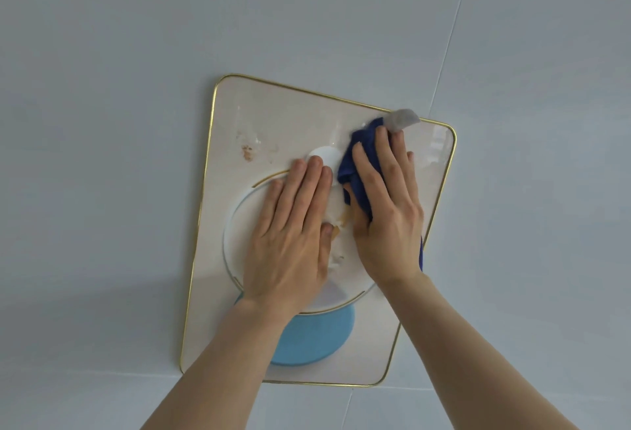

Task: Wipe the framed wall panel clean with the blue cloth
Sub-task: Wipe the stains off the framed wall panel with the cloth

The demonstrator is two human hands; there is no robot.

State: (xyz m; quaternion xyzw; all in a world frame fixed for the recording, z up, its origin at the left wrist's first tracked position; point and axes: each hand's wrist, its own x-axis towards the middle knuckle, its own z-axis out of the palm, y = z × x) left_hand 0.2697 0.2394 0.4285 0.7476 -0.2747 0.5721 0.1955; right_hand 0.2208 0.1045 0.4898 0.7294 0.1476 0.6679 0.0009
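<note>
A gold-framed wall panel (259,115) hangs on a pale grey wall, printed with white circles and a blue disc (314,337). Brownish smears (247,153) mark its upper left, and more stains (339,224) show between my hands. My left hand (290,231) lies flat on the panel's middle, fingers together, holding nothing. My right hand (386,211) presses the dark blue cloth (355,170) against the panel's right half. The cloth bunches above and left of the fingers; a pale tag or corner (404,118) sticks out at the panel's top edge.
The pale grey wall (136,36) surrounds the panel, with thin panel seams running diagonally at the upper right (450,30) and along the bottom (102,373).
</note>
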